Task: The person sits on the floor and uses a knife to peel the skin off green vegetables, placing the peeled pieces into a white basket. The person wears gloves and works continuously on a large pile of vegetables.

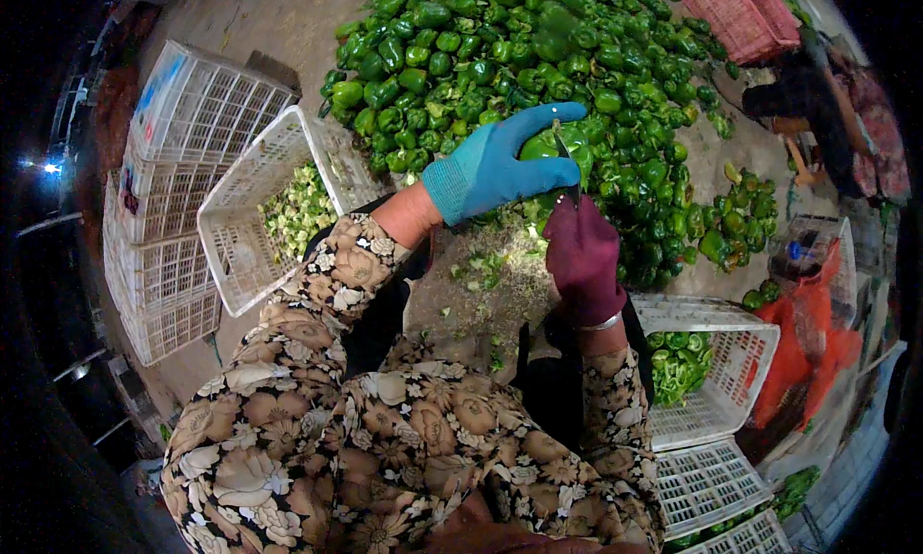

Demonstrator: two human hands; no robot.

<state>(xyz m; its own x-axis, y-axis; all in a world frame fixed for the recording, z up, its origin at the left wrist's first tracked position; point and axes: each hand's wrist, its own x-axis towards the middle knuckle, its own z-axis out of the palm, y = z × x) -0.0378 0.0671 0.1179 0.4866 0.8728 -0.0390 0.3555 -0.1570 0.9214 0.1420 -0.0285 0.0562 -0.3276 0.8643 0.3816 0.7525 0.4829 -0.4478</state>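
In a blue knit glove, my left hand (508,157) curls around a green bell pepper (542,147), thumb and fingers on either side of it. My right hand (585,258), in a maroon glove, grips a small knife (561,147) whose dark blade points away from me and lies against the pepper. How deep the blade sits in the flesh cannot be made out. Just beyond both hands spreads a large heap of green bell peppers (433,78) on the floor. Green scraps and pale seeds (490,280) litter the floor between my knees.
To my left, a white plastic crate (216,222) holds pale pepper cores (299,208), beside stacked white crates (162,215). Cut green peppers (678,366) lie in a white crate (743,403) at my right. Beyond it are a red mesh bag (807,338) and a pink crate (743,13).
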